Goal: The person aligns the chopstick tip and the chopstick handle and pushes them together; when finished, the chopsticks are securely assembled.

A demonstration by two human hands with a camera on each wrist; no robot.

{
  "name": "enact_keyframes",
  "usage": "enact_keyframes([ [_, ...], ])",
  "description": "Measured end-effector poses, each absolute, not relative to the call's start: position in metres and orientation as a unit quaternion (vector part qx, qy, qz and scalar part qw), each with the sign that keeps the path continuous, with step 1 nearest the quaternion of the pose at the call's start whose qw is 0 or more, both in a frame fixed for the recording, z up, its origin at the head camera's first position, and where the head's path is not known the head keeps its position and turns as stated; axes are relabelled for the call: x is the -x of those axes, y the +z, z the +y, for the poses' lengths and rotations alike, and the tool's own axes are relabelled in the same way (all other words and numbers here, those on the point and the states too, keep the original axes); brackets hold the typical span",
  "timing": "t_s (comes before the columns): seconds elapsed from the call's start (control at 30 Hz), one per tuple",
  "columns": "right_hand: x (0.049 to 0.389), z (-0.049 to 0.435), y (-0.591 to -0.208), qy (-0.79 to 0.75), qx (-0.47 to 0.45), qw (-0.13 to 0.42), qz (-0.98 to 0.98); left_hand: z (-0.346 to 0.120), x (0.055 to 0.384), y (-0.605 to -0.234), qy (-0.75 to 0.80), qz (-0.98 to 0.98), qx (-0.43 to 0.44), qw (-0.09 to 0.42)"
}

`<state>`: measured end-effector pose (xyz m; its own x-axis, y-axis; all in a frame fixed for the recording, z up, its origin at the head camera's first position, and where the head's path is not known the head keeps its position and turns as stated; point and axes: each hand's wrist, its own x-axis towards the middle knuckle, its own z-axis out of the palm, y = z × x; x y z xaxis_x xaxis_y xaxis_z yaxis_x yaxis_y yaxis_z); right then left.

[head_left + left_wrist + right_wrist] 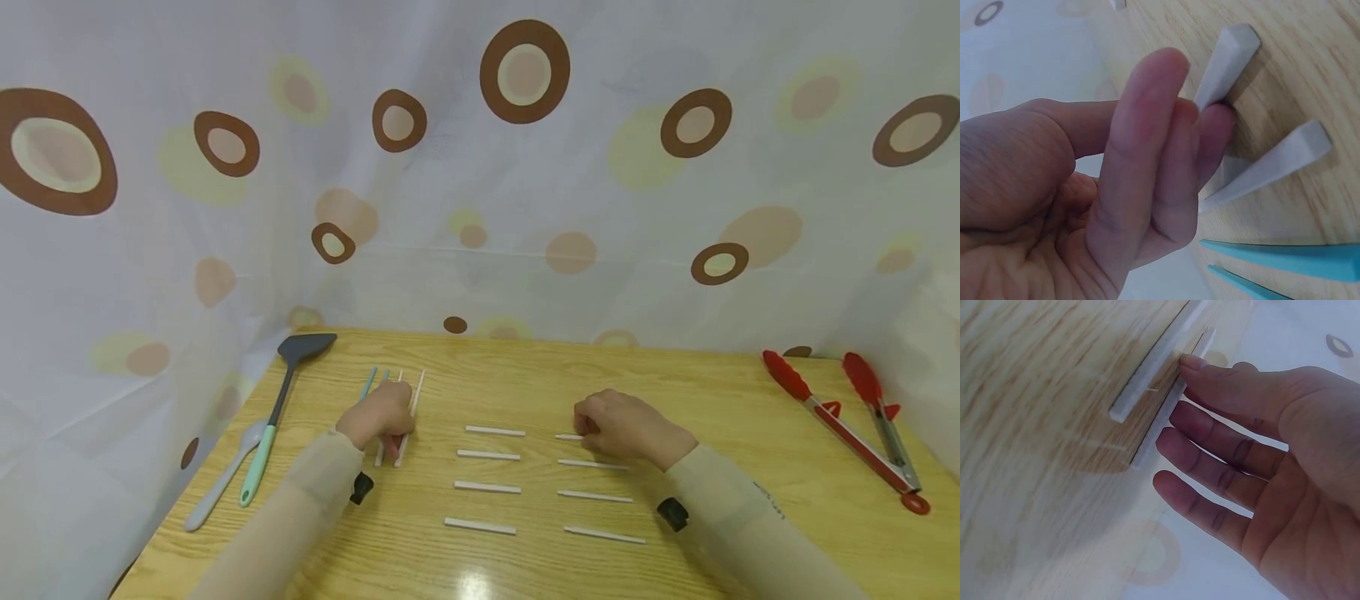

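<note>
My left hand (382, 412) is over several long, thin chopsticks on the left. In the left wrist view its curled fingers pinch a white chopstick (1229, 62) near its thick end. Beside that lie another white chopstick (1291, 159) and two blue chopsticks (1291, 259), partly hidden behind the hand in the head view. My right hand (626, 427) pinches a short white stick (1163, 422) between thumb and forefinger, the other fingers spread loosely. That stick heads a column of similar white sticks (592, 464), each with a narrower left end.
Another column of short white sticks (491, 456) lies mid-table. At left are a grey turner with a mint handle (258, 467) and a pale grey spoon-like utensil (221, 487). Red-tipped tongs (855, 446) lie at right. A patterned curtain (450, 167) hangs behind the wooden table (697, 392).
</note>
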<state>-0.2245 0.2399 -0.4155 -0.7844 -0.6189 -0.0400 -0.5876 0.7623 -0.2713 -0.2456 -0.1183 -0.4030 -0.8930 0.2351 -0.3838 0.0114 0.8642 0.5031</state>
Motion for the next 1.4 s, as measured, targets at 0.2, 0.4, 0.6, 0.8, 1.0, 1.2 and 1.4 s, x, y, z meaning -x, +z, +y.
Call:
enact_keyframes([
  [0.2,0.225,0.240,-0.415,-0.121,0.324,0.058,0.937,-0.119,0.246,-0.405,0.256,0.938,-0.065,0.226],
  [0.4,0.225,0.239,-0.415,-0.123,0.323,0.062,0.936,-0.119,0.246,-0.399,0.243,0.948,-0.071,0.195],
  [0.6,0.226,0.238,-0.416,-0.119,0.320,0.060,0.938,-0.107,0.246,-0.389,0.229,0.958,-0.135,0.105],
  [0.8,0.224,0.237,-0.415,-0.120,0.325,0.055,0.936,-0.077,0.248,-0.398,0.240,0.938,-0.246,0.049],
  [1.0,0.223,0.236,-0.416,-0.119,0.331,0.050,0.935,-0.052,0.251,-0.413,0.233,0.912,-0.335,0.052],
  [1.2,0.224,0.236,-0.416,-0.111,0.333,0.045,0.935,-0.040,0.249,-0.421,0.213,0.905,-0.358,0.092],
  [1.4,0.224,0.235,-0.415,-0.099,0.338,0.046,0.935,-0.035,0.249,-0.425,0.181,0.909,-0.364,0.090],
])
